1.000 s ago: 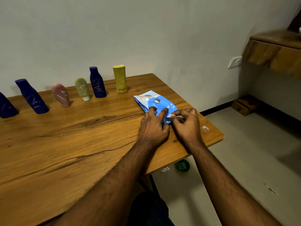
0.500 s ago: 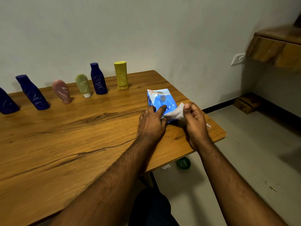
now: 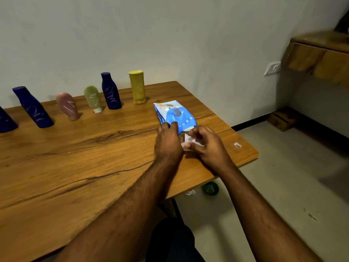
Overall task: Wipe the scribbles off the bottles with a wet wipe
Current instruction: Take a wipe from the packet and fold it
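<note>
A blue wet-wipe pack [image 3: 174,115] lies near the right end of the wooden table [image 3: 79,159]. My left hand [image 3: 168,143] presses down on the pack's near end. My right hand [image 3: 206,146] pinches a white wet wipe [image 3: 187,141] just beside the pack's opening. Along the wall stand scribbled bottles: a yellow bottle [image 3: 137,87], a dark blue bottle [image 3: 110,91], a green tube [image 3: 93,99], a pink tube [image 3: 67,105], a second blue bottle [image 3: 33,107], and a third blue bottle [image 3: 5,120] cut off at the left edge.
The table's right edge and rounded corner [image 3: 252,154] lie close to my right hand. A green object [image 3: 210,188] sits on the floor under the table. A wooden wall shelf [image 3: 319,55] and a wall socket [image 3: 272,68] are at the right.
My right hand has drawn a white wipe out of the pack and pulled it toward me. The left hand has stayed on the pack, which has turned slightly.
</note>
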